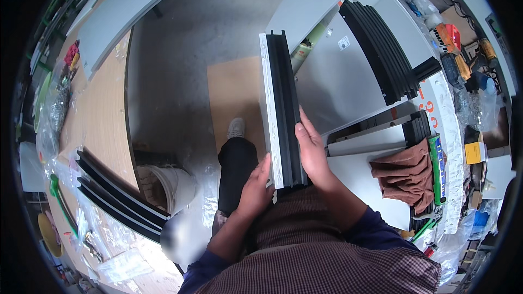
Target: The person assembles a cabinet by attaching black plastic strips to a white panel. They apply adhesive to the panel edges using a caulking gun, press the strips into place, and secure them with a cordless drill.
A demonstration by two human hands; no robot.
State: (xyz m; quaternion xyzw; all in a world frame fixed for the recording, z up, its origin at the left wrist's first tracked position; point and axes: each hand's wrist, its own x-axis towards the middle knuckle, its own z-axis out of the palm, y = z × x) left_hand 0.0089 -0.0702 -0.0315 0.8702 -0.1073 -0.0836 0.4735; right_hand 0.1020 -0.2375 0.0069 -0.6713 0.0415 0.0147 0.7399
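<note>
A long narrow white panel (267, 103) stands on edge in front of me, with a black grooved profile strip (284, 92) running along its upward side. My left hand (254, 189) grips the near end from the left, its fingers closed against the white face. On the other side, my right hand (312, 149) presses its fingers along the black strip, a little farther from me. Between them the hands hold the piece upright over my apron (294, 212). The panel's underside is hidden.
At left, a wooden workbench (109, 130) bears a white panel (117, 24) and several black profiles (122, 204). A white bucket (175, 188) stands beside it. To the right are white panels with black edges (340, 73), a brown cloth (406, 174) and a green tube (437, 169). Cardboard (231, 87) lies on the floor.
</note>
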